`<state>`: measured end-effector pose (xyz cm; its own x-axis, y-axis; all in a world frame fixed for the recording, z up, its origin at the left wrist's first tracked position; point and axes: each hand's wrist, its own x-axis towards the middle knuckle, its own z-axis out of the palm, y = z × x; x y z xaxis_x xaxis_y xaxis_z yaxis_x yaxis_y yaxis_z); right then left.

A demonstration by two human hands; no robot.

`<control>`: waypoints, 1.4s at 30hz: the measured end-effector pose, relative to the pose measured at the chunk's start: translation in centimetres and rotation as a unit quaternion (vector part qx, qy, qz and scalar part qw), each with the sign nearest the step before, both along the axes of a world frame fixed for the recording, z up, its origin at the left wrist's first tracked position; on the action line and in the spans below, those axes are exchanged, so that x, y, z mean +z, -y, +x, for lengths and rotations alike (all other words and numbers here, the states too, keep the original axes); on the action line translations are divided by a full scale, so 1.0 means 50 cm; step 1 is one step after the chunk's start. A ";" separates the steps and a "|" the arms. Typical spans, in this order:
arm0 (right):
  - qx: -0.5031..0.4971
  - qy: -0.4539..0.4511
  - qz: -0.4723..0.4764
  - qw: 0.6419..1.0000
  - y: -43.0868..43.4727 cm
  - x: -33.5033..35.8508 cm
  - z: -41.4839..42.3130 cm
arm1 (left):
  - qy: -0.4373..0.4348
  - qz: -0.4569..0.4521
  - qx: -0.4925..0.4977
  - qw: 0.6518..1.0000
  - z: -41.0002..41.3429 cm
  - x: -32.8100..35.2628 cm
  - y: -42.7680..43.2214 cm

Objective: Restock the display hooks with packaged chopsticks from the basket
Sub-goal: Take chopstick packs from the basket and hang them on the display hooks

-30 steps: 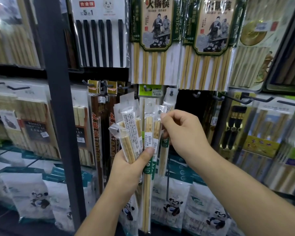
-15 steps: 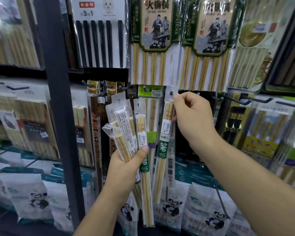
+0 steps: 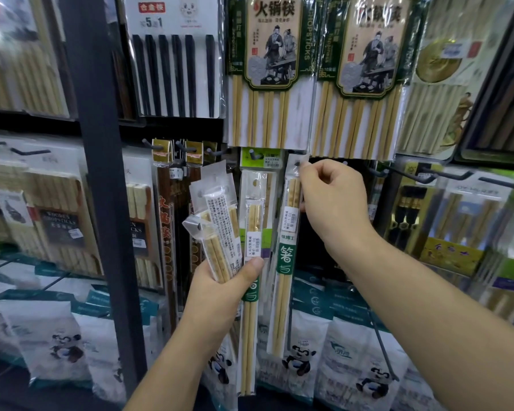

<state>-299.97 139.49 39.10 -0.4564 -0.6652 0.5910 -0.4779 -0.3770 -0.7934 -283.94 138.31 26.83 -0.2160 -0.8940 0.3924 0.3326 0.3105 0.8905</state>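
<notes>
At left, gripping a fan of spare packs (image 3: 220,221) in the left hand (image 3: 217,295), held much as a second ago. Further right, pinching the header of a single pack (image 3: 286,262) with the right hand (image 3: 336,203), lifted out of that fan and up to the hook (image 3: 297,164). Appears threaded or nearly so; cannot tell which. Probably leaves several more to hang.
</notes>
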 end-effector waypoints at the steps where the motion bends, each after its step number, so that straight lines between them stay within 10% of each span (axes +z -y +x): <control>1: 0.001 0.002 0.000 1.000 0.000 0.001 0.001 | 0.001 0.000 -0.002 1.000 0.000 0.000 -0.001; 31: -0.106 -0.128 0.028 0.986 0.005 -0.033 -0.013 | -0.010 -0.008 -0.003 1.000 0.001 0.020 -0.015; 42: 0.045 -0.067 0.026 0.996 -0.045 -0.045 0.031 | -0.001 -0.019 -0.015 1.000 -0.008 0.025 -0.020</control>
